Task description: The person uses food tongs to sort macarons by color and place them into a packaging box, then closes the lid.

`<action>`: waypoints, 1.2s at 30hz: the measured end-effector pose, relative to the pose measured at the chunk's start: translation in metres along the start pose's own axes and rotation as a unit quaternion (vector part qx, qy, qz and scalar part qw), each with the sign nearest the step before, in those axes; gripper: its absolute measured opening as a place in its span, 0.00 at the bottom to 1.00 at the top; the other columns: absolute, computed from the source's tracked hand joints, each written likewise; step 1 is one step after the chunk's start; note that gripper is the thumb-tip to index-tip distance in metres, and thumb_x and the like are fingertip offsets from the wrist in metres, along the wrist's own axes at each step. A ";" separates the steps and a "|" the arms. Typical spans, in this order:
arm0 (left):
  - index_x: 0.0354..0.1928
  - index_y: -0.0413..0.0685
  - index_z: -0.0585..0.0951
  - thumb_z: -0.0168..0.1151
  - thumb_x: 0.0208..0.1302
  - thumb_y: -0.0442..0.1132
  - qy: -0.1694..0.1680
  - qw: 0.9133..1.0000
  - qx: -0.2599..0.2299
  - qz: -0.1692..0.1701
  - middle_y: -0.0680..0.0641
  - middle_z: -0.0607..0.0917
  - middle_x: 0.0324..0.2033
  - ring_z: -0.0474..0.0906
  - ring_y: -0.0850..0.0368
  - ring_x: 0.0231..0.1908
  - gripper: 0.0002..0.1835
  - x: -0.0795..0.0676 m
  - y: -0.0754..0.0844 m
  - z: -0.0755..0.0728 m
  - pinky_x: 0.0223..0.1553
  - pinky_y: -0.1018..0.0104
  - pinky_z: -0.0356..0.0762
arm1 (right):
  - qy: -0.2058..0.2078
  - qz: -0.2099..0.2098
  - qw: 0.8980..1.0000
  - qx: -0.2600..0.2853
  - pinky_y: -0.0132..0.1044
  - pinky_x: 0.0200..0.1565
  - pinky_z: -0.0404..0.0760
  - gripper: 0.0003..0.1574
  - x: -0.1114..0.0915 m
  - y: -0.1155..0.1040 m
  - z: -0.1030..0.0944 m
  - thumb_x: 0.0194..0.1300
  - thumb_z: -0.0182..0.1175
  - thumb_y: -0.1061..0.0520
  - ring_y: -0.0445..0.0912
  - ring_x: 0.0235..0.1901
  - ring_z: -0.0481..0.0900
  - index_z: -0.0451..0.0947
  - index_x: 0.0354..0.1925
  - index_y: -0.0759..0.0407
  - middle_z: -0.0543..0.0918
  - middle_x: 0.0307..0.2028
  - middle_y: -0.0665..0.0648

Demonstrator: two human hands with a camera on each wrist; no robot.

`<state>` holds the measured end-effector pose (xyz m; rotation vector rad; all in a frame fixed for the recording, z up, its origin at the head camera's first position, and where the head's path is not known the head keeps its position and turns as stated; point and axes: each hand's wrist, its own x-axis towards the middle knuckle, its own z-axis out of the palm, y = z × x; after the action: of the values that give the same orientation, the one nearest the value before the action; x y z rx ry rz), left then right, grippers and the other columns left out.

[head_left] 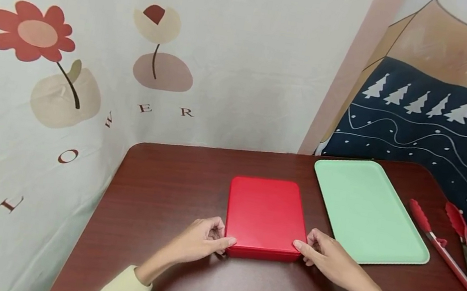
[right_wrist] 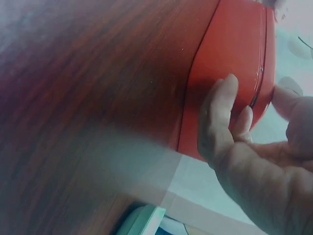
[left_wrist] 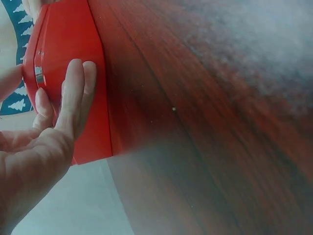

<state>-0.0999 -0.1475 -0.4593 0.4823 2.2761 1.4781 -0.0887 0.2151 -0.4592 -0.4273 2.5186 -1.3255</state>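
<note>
A red rectangular box (head_left: 265, 215) with a fitted lid sits flat on the table, and a seam runs round its side below the lid. My left hand (head_left: 202, 239) grips its front left corner, the thumb on the lid's top edge and the fingers against the side. In the left wrist view, a fingertip of the left hand (left_wrist: 49, 132) lies close to the lid seam on the red box (left_wrist: 78, 44). My right hand (head_left: 331, 258) holds the front right corner the same way. The right wrist view shows fingers (right_wrist: 226, 100) along the box wall.
To the right of the box lies a light green tray (head_left: 368, 213). Beyond it, near the table's right edge, are red-tipped tongs (head_left: 451, 263), spread apart. The dark wooden table (head_left: 165, 180) meets a flower-printed cloth (head_left: 249, 67) at the back and left.
</note>
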 end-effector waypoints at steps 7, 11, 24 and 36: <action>0.36 0.43 0.77 0.71 0.78 0.42 -0.020 1.000 -0.016 -0.018 0.44 0.91 0.32 0.91 0.46 0.35 0.15 -0.001 0.002 -0.001 0.36 0.59 0.86 | -0.029 0.002 0.999 0.038 0.37 0.39 0.84 0.17 -0.003 0.002 0.002 0.83 0.63 0.51 0.48 0.34 0.86 0.71 0.36 0.57 0.83 0.31 0.52; 0.35 0.42 0.76 0.70 0.78 0.41 -0.028 0.998 -0.037 -0.031 0.42 0.91 0.32 0.91 0.45 0.34 0.15 0.000 0.003 -0.001 0.36 0.55 0.88 | -0.037 0.014 0.998 0.050 0.39 0.40 0.86 0.16 -0.004 0.004 0.004 0.83 0.63 0.52 0.49 0.35 0.87 0.73 0.36 0.58 0.83 0.33 0.54; 0.36 0.37 0.78 0.62 0.84 0.42 -0.003 0.999 -0.033 -0.021 0.44 0.86 0.27 0.87 0.43 0.29 0.17 0.039 0.006 -0.024 0.35 0.51 0.90 | -0.016 0.039 0.999 0.001 0.40 0.38 0.86 0.21 0.040 -0.005 -0.021 0.85 0.59 0.44 0.49 0.32 0.85 0.76 0.37 0.58 0.83 0.31 0.53; 0.34 0.34 0.77 0.63 0.83 0.37 0.006 0.991 -0.118 -0.057 0.35 0.82 0.25 0.83 0.52 0.24 0.16 0.054 0.001 -0.026 0.32 0.53 0.91 | -0.003 0.053 0.997 0.060 0.42 0.37 0.88 0.17 0.056 0.003 -0.015 0.85 0.59 0.51 0.50 0.33 0.86 0.75 0.40 0.62 0.85 0.34 0.55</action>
<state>-0.1598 -0.1415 -0.4559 0.2687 2.0643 1.6664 -0.1464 0.2068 -0.4582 -0.2694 2.4052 -1.4214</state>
